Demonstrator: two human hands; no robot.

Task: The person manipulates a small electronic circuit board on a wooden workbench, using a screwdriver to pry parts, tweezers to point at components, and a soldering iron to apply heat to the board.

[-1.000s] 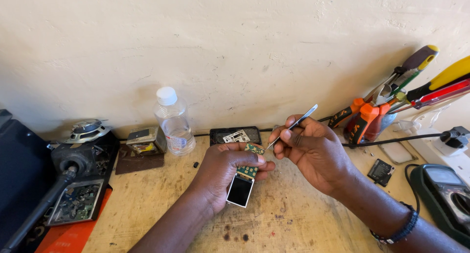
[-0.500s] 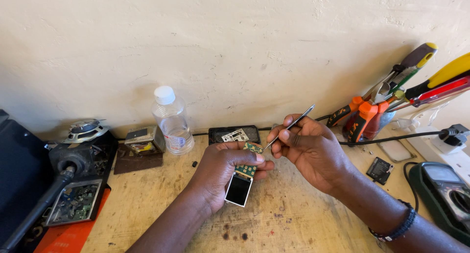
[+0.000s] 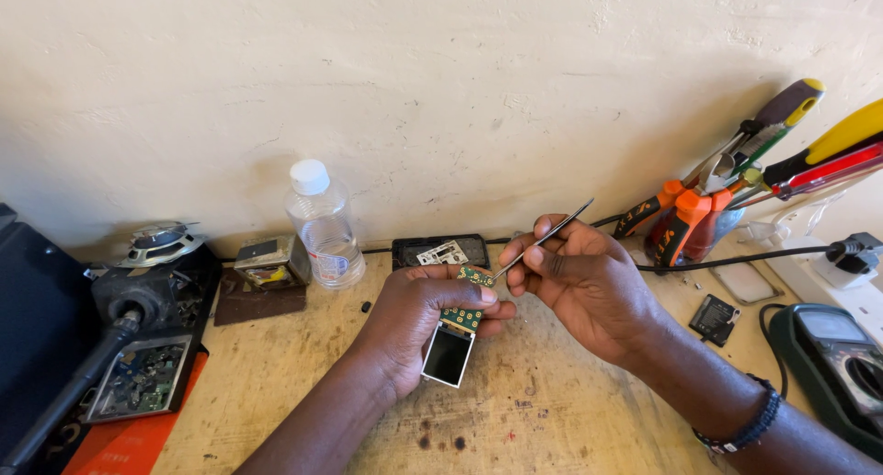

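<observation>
At centre frame, 2 hands work on a small green board [image 3: 464, 311] with a screen [image 3: 447, 355] attached.

Left hand [image 3: 418, 323] comes in from the lower left and pinches the board between thumb and fingers just above the wooden bench [image 3: 570, 420], with the screen hanging below the fingers. Right hand [image 3: 579, 277], from the lower right, is pressed together on thin metal tweezers [image 3: 543, 240], whose lower tip touches the board's top edge; the other end points to the upper right. Behind the hands, against the wall, lies a black phone shell [image 3: 440, 251], and left of it stands a clear bottle [image 3: 320, 223]. Pliers [image 3: 676, 219] with orange grips stand at the right, a meter [image 3: 842, 360] at the lower right edge.
</observation>
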